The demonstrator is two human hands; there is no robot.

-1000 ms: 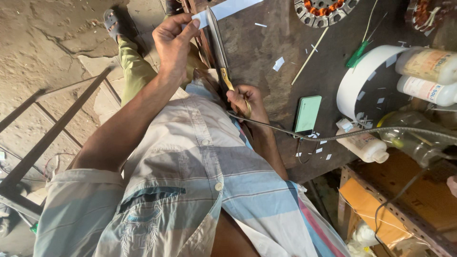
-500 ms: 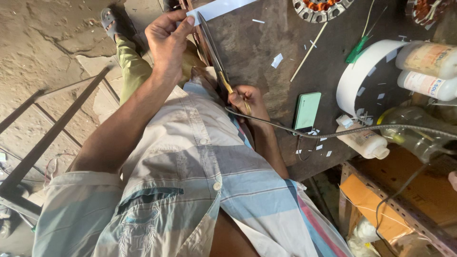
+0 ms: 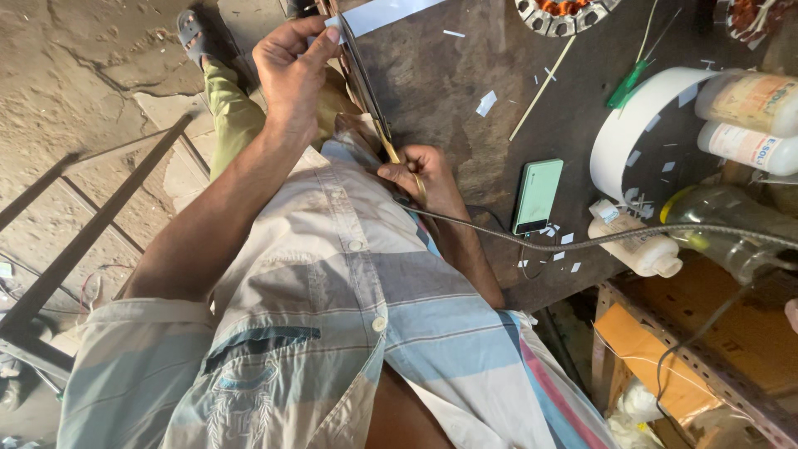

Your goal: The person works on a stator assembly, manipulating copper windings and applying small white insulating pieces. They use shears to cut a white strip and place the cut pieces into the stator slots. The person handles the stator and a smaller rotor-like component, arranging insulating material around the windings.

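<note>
The left hand (image 3: 293, 71) is pinching the far end of a white strip (image 3: 378, 15) at the tabletop (image 3: 465, 141) edge, keeping it taut. The right hand (image 3: 424, 176) is gripping long scissors (image 3: 366, 91) closed around their handles, blades pointing far along the strip's length.

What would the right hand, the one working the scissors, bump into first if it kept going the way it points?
Probably the white strip between the scissors' blades, held by the left hand; depth is unclear.
</note>
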